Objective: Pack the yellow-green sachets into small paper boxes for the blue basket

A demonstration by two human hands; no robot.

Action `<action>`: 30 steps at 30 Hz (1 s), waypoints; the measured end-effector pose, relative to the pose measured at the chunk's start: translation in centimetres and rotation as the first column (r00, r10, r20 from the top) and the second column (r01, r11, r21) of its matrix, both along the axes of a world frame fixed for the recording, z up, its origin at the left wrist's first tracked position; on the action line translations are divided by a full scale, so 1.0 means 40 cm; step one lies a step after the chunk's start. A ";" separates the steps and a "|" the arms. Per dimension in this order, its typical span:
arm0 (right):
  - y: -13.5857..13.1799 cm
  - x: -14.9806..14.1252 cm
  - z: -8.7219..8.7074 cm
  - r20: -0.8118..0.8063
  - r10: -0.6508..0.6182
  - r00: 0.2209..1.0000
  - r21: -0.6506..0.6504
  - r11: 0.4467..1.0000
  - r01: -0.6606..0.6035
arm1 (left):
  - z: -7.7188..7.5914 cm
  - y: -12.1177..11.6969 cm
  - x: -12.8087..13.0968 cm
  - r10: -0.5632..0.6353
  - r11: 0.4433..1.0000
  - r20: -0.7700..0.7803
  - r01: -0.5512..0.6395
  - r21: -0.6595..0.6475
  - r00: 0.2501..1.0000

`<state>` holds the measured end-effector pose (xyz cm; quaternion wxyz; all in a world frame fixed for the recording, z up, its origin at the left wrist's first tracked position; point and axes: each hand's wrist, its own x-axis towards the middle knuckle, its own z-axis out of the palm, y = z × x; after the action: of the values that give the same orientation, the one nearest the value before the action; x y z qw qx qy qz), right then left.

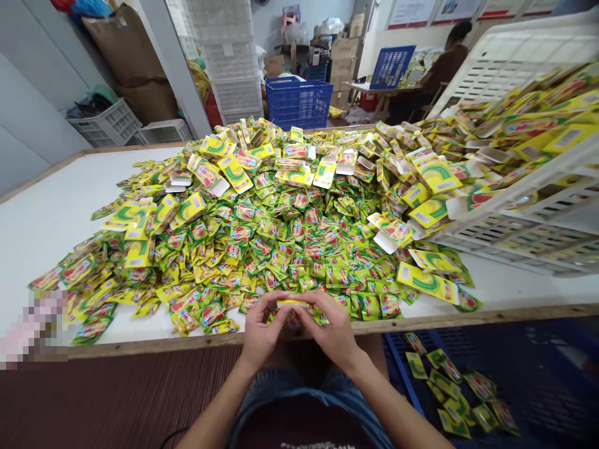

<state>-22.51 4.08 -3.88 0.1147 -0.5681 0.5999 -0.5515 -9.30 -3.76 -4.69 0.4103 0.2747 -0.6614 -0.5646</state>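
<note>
Both hands meet at the table's front edge around one small yellow box (291, 303). My left hand (266, 327) pinches its left end between thumb and fingers, and my right hand (330, 327) grips its right end the same way. Most of the box is hidden by the fingers. Just beyond the hands spreads a heap of small green wrapped packets (299, 234) with red fruit pictures. Flat yellow-green boxes with white open flaps lie over the heap, among them a yellow box (428, 282) to the right.
A white plastic crate (528, 215) lies tipped at the right, spilling boxes onto the table (51, 206). Below the edge at right, a dark blue crate (397, 368) holds several packed boxes. Behind stand a blue basket (299, 103), stacked white crates (229, 56) and a seated person (442, 72).
</note>
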 end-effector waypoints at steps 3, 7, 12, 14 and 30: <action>-0.001 0.000 0.012 -0.014 -0.063 0.998 0.008 0.998 0.063 | 0.006 -0.001 -0.014 0.018 1.000 -0.023 -0.018 0.020 1.000; 0.001 -0.004 -0.008 -0.006 -0.032 0.999 0.019 0.999 0.032 | -0.009 -0.015 -0.016 0.000 0.998 -0.067 0.004 0.055 0.998; -0.002 0.005 -0.044 0.030 0.018 0.999 -0.028 0.999 -0.017 | -0.048 -0.022 0.000 -0.002 0.998 -0.009 0.001 -0.059 1.000; 0.019 -0.013 -0.022 0.034 0.018 0.999 0.002 1.000 -0.018 | -0.055 -0.018 0.007 -0.033 0.997 0.010 0.033 -0.070 0.999; 0.275 -0.565 -0.091 -0.840 -0.194 0.507 0.410 0.386 0.827 | -0.026 -0.004 0.005 -0.080 0.985 0.205 0.110 -0.136 0.975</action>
<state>-45.09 15.10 -7.51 -0.0702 -0.3709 0.9259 0.0152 -9.10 -3.94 -5.73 0.3338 0.2668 -0.7511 -0.5033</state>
